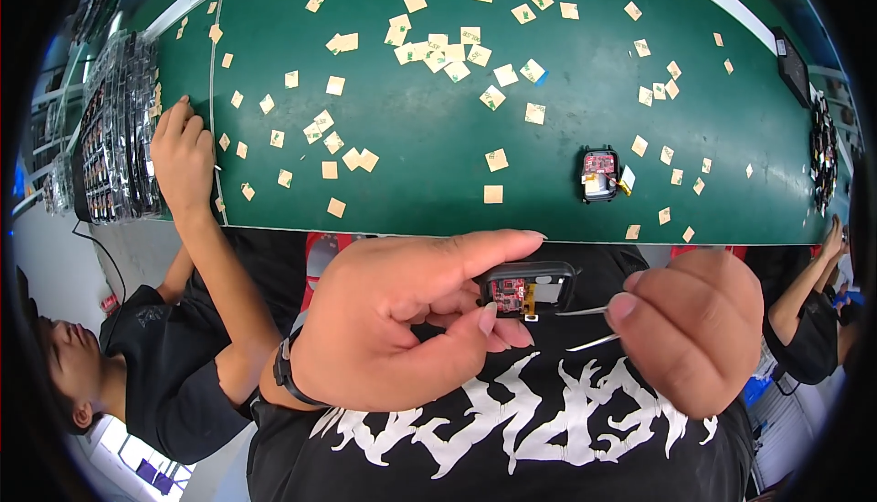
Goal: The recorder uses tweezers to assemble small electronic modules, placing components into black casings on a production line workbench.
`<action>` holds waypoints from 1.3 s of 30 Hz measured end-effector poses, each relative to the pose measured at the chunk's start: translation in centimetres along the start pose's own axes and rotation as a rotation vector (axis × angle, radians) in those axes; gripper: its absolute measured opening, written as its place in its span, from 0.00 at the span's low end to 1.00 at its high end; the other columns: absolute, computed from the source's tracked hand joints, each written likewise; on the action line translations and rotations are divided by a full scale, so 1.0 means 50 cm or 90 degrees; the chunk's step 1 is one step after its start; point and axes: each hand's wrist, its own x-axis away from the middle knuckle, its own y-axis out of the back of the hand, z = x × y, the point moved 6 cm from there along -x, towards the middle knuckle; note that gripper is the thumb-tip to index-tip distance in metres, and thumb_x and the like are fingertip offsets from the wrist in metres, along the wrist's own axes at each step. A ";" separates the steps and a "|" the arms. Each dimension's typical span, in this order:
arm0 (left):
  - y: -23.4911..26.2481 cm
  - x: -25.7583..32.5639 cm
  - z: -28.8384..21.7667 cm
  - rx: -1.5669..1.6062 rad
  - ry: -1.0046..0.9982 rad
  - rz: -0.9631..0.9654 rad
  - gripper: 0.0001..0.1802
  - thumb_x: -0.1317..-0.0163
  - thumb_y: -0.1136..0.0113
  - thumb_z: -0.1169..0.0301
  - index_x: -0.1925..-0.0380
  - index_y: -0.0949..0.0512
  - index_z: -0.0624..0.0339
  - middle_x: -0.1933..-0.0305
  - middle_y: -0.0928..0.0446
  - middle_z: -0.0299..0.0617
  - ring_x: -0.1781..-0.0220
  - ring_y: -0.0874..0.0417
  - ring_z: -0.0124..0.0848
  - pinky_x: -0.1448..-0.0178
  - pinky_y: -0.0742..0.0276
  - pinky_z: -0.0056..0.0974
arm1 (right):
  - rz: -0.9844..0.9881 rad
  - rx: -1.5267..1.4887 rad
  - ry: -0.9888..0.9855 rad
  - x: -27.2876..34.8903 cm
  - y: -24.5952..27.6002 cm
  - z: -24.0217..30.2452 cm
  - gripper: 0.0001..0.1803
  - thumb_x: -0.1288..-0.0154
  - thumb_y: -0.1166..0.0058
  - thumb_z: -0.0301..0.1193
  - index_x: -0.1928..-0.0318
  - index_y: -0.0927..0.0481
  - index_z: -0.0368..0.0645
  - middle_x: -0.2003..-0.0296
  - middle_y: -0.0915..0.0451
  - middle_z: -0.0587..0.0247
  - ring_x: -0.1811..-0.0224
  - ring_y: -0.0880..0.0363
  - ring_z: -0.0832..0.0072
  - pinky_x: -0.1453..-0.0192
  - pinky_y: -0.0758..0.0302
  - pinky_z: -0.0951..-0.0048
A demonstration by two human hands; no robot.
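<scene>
My left hand (393, 324) is closed around a small black device case (534, 274), held just in front of the table's near edge. Inside the open case sit a red circuit board (507, 296) and a yellow-brown flex cable (530, 299). Pinched in my right hand (694, 328) is a pair of metal tweezers (589, 345), its two tips apart. One tip points at the case's right end, close to the cable; whether it touches cannot be made out.
A second open device (599, 173) lies on the green table (420, 137). Small beige paper squares (493, 194) are scattered across it. Stacked plastic-wrapped trays (119, 127) stand at the left. A co-worker's hand (183, 159) rests at the left end; another person's arm (795, 292) shows at right.
</scene>
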 end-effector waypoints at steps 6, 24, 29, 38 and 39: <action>-0.001 -0.002 -0.006 -0.045 -0.031 -0.063 0.29 0.40 0.45 0.89 0.36 0.25 0.70 0.69 0.18 0.41 0.66 0.11 0.23 0.62 0.18 0.27 | 0.067 0.120 0.032 -0.019 -0.007 0.034 0.17 0.59 0.35 0.25 0.64 0.16 0.31 0.69 0.16 0.49 0.76 0.24 0.67 0.80 0.35 0.73; -0.008 -0.010 0.012 0.082 -0.005 0.020 0.26 0.35 0.53 0.92 0.36 0.28 0.79 0.52 0.16 0.55 0.55 0.09 0.34 0.51 0.11 0.31 | 0.049 0.064 0.137 0.003 -0.031 0.029 0.15 0.58 0.35 0.25 0.65 0.15 0.31 0.72 0.18 0.56 0.75 0.25 0.71 0.81 0.39 0.74; -0.009 -0.011 0.015 0.074 0.032 0.025 0.27 0.35 0.53 0.93 0.35 0.29 0.78 0.51 0.16 0.56 0.54 0.10 0.33 0.50 0.11 0.31 | 0.089 0.055 0.155 -0.004 -0.030 0.031 0.16 0.58 0.36 0.24 0.65 0.15 0.31 0.72 0.18 0.55 0.75 0.25 0.70 0.81 0.39 0.75; -0.003 -0.012 0.007 0.043 -0.029 -0.027 0.32 0.39 0.47 0.92 0.34 0.23 0.62 0.61 0.16 0.41 0.63 0.13 0.21 0.56 0.18 0.26 | 0.052 0.124 0.142 0.002 -0.031 0.037 0.17 0.58 0.35 0.24 0.64 0.15 0.29 0.72 0.18 0.54 0.75 0.26 0.71 0.81 0.41 0.76; -0.003 -0.012 0.008 0.047 -0.031 -0.031 0.32 0.38 0.47 0.92 0.34 0.23 0.62 0.61 0.16 0.41 0.62 0.12 0.21 0.55 0.17 0.26 | 0.053 0.122 0.146 0.002 -0.031 0.038 0.17 0.58 0.35 0.24 0.64 0.15 0.29 0.72 0.18 0.54 0.75 0.26 0.71 0.81 0.41 0.76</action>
